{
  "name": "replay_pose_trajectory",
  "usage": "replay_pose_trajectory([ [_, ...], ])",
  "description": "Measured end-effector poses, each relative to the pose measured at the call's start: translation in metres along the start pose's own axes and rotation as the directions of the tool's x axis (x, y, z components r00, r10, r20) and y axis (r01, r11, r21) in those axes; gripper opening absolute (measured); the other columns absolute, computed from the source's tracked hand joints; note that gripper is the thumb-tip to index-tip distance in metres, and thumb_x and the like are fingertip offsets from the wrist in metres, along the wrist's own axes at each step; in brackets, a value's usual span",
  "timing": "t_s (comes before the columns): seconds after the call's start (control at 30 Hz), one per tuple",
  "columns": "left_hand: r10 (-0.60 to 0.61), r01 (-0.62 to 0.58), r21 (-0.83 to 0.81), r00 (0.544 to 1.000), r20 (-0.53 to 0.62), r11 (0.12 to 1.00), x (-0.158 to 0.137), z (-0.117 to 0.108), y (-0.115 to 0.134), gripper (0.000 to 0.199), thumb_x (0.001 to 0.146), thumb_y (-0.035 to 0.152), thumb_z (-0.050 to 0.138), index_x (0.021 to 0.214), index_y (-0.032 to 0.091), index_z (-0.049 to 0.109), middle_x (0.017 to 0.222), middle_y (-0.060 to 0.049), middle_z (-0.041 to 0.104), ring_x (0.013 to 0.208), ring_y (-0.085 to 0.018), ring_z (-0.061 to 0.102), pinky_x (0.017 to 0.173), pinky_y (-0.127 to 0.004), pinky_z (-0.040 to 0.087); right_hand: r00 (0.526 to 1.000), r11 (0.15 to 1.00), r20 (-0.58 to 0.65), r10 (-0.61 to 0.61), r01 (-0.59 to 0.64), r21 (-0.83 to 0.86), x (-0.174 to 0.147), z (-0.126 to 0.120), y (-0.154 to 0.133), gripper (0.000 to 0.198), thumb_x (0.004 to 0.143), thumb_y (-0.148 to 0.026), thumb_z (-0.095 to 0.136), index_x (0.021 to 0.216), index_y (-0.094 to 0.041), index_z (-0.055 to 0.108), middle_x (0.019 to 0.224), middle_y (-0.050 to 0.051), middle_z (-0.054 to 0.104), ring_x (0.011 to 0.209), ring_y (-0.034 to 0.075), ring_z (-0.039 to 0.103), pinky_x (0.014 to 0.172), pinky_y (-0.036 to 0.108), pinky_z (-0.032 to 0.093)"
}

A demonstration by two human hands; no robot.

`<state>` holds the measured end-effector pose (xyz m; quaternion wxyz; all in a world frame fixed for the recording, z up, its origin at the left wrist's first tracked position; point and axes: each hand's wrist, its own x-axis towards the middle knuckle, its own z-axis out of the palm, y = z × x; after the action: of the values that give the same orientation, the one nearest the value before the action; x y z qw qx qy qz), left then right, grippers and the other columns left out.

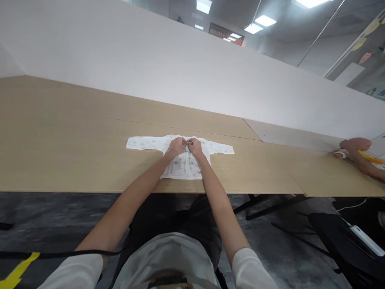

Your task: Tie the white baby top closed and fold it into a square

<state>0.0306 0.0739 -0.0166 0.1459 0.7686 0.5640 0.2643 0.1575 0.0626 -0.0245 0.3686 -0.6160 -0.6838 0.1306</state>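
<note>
A small white baby shirt (180,166) with a faint printed pattern lies flat on the wooden table, its two sleeves spread out to the left and right. Both hands meet at the top of its front opening, near the neckline. My left hand (178,145) is closed, fingertips pinching the shirt's front edge. Close beside it, my right hand (195,146) pinches the other side of the same spot. Whatever small fastening may sit between the fingertips is too small to make out.
The light wooden table (75,152) runs across the view, with a white partition (180,68) behind it. At the far right another person's arm (357,158) and a doll-like head (361,143) show. A black chair (333,230) holding a white power strip (365,239) stands below right.
</note>
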Motion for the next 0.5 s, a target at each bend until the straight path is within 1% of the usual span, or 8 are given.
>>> replay_pose_trajectory([
  [0.13, 0.059, -0.058, 0.05, 0.998, -0.019, 0.997, -0.002, 0.0002, 0.0036, 0.025, 0.083, 0.019, 0.048, 0.095, 0.016, 0.069, 0.101, -0.009, 0.068, 0.096, -0.022, 0.061, 0.082, -0.028, 0.046, 0.999, 0.998, -0.029, -0.035, 0.037, 0.06, 0.0005, -0.0019, 0.0029, 0.021, 0.073, -0.004, 0.047, 0.079, -0.017, 0.062, 0.08, 0.003, 0.064, 0.076, 0.016, 0.058, 0.077, 0.027, 0.045],
  [0.23, 0.096, -0.092, 0.083, 0.994, -0.043, 0.992, -0.0047, 0.0013, 0.0041, 0.026, 0.084, 0.017, 0.044, 0.094, 0.014, 0.068, 0.101, -0.011, 0.067, 0.098, -0.023, 0.06, 0.084, -0.031, 0.046, 0.998, 0.995, -0.046, -0.043, 0.047, 0.083, -0.0009, -0.0023, 0.0028, 0.022, 0.071, -0.003, 0.043, 0.08, -0.018, 0.057, 0.07, 0.0, 0.058, 0.071, 0.015, 0.055, 0.073, 0.026, 0.043],
  [0.3, 0.127, -0.123, 0.081, 0.99, -0.053, 0.989, -0.0058, 0.0027, 0.0021, 0.027, 0.085, 0.017, 0.042, 0.092, 0.014, 0.068, 0.099, -0.012, 0.066, 0.097, -0.024, 0.059, 0.086, -0.032, 0.045, 0.997, 0.994, -0.068, -0.03, 0.037, 0.106, -0.0023, -0.0019, 0.0025, 0.021, 0.071, -0.004, 0.043, 0.081, -0.018, 0.054, 0.069, -0.001, 0.056, 0.069, 0.015, 0.053, 0.071, 0.026, 0.043],
  [0.4, 0.198, -0.195, 0.041, 0.978, -0.067, 0.98, -0.0058, 0.0052, -0.0023, 0.027, 0.087, 0.019, 0.04, 0.091, 0.014, 0.067, 0.097, -0.012, 0.066, 0.095, -0.023, 0.059, 0.087, -0.033, 0.045, 0.992, 0.986, -0.116, 0.039, -0.019, 0.168, -0.0038, -0.0011, 0.0017, 0.019, 0.07, -0.006, 0.042, 0.081, -0.019, 0.052, 0.068, -0.002, 0.055, 0.069, 0.014, 0.054, 0.071, 0.025, 0.043],
  [0.5, 0.242, -0.245, -0.029, 0.967, -0.077, 0.969, -0.0046, 0.0064, -0.0046, 0.027, 0.087, 0.021, 0.041, 0.092, 0.014, 0.066, 0.098, -0.011, 0.066, 0.096, -0.022, 0.058, 0.089, -0.033, 0.044, 0.985, 0.949, -0.098, 0.143, -0.108, 0.297, -0.0038, -0.0016, 0.0006, 0.022, 0.071, -0.009, 0.043, 0.086, -0.019, 0.054, 0.065, -0.003, 0.056, 0.065, 0.014, 0.055, 0.066, 0.025, 0.044],
])
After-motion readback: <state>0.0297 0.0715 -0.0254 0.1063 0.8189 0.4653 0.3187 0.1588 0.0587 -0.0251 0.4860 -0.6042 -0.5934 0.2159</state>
